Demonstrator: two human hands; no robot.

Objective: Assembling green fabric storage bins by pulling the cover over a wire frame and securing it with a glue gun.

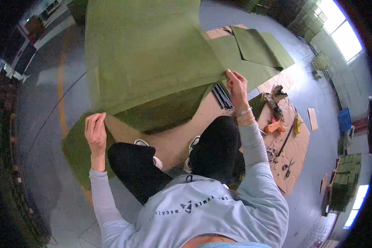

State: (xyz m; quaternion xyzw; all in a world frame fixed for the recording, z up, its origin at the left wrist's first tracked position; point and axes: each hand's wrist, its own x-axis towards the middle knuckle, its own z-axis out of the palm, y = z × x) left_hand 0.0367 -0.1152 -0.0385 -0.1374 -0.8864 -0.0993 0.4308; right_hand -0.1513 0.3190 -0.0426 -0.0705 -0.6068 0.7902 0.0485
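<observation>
A large sheet of olive-green fabric (153, 53) is stretched between my two hands and reaches away past the top of the view. My left hand (96, 134) pinches its near left corner. At the near right corner, my right hand (237, 87) grips the edge between thumb and fingers, with bracelets on that wrist. Below the raised sheet lies another piece of green fabric (165, 113), partly hidden by it. More green cloth (76, 144) lies on the floor beside my left hand. Several dark strips (222, 97) rest near my right hand.
Cardboard (291, 165) on the right bears an orange glue gun (275, 126), scissors (289, 168) and dark scraps. Folded green fabric (254, 47) lies at the far right. A blue crate (344, 120) and a green stack (346, 177) stand by the right wall. A dark cord (56, 108) crosses the floor at left.
</observation>
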